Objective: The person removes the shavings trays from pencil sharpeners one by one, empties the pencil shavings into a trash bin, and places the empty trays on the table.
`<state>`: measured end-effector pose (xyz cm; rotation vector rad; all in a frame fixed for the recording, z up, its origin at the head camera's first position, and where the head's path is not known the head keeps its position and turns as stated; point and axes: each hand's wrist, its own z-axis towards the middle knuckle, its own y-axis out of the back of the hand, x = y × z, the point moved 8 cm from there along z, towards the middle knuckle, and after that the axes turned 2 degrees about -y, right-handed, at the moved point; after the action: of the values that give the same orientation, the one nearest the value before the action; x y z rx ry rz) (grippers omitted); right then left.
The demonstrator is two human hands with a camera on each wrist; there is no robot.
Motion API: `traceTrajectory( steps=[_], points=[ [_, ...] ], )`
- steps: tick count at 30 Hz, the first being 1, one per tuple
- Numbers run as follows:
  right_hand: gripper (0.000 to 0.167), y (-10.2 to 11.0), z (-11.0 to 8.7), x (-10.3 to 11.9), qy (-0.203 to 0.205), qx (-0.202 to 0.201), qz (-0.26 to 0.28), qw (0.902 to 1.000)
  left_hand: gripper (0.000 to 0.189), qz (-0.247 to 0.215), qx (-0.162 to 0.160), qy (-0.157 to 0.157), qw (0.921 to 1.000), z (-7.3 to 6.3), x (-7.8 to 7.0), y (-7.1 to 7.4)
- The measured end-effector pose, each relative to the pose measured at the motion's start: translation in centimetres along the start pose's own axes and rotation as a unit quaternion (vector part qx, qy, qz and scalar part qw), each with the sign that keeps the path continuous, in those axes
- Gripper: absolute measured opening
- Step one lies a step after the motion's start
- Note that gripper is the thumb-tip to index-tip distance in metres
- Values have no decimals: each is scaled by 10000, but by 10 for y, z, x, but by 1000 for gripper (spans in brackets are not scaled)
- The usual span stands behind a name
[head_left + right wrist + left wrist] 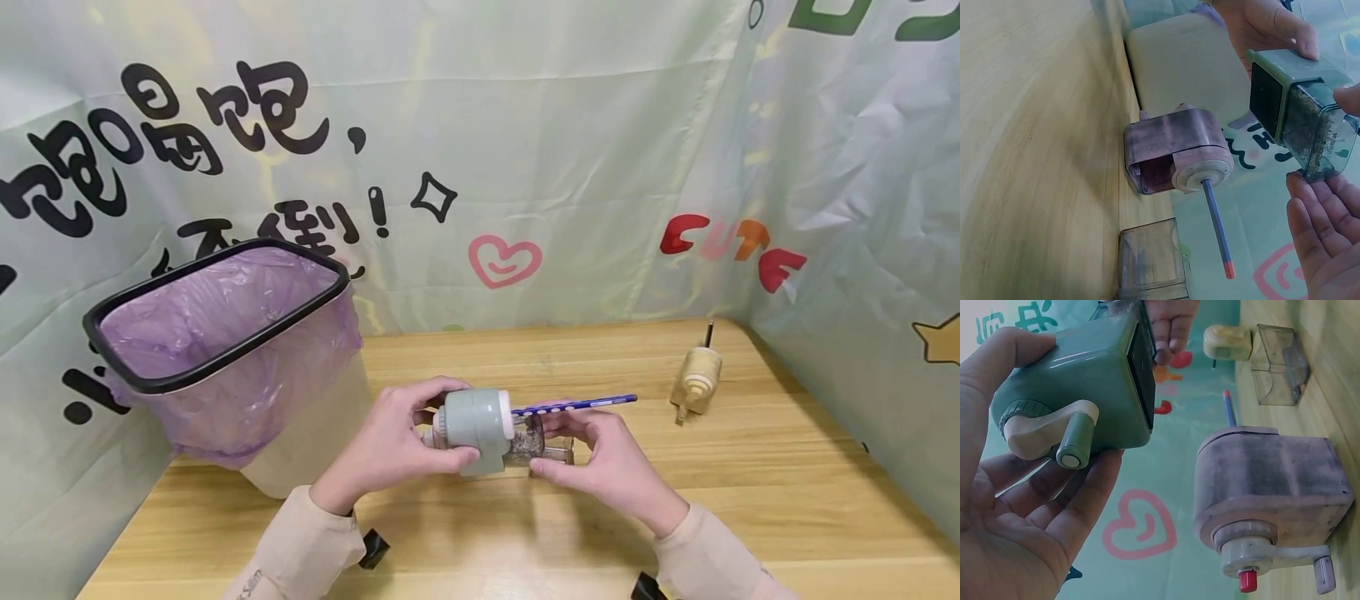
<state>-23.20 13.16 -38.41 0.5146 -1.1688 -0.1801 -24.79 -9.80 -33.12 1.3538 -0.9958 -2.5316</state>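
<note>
1 green sharpener [476,419], "CUTE" lettering [750,240] behind

Multicoloured "CUTE" [745,240] and black "喝饱" [232,117] on the backdrop [585,150]

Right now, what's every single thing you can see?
Wooden table: one, light brown, below
Green pencil sharpener: one, greyish green, held mid view
Shavings drawer: one, clear, partly out of green pencil sharpener
Shavings: uncounted, greyish, in shavings drawer
Pinkish pencil sharpener: one, pinkish purple, on the table
Blue pencil: one, blue, in pinkish pencil sharpener
Clear drawer: one, clear, on the table
Yellow pencil sharpener: one, pale yellow, right
Dark stick: one, black, in yellow pencil sharpener
Bin: one, cream, black rim, left
Bin liner: one, purple, in bin
Printed backdrop: count unclear, pale green, behind
Black boxes: two, black, near sleeves
Sleeves: two, cream, on forearms
Left hand: one, bare, gripping green pencil sharpener
Right hand: one, bare, holding shavings drawer
</note>
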Motion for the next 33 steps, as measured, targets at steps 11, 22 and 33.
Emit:
traceTrajectory(
  steps=[11, 22, 33],
  points=[
    [46, 6, 3, -2, 137, -213, 142, 9996, 54, 37, -63, 118, 9999, 2, 6, 6],
    [54, 5, 4, -4, 207, -135, 275, 9993, 54, 46, -347, 246, 9991, 3, 17, 19],
    [53, 5, 4, -5, 167, -80, 282, 9994, 59, 241, -708, 549, 9957, 4, 36, 28]
  ],
)
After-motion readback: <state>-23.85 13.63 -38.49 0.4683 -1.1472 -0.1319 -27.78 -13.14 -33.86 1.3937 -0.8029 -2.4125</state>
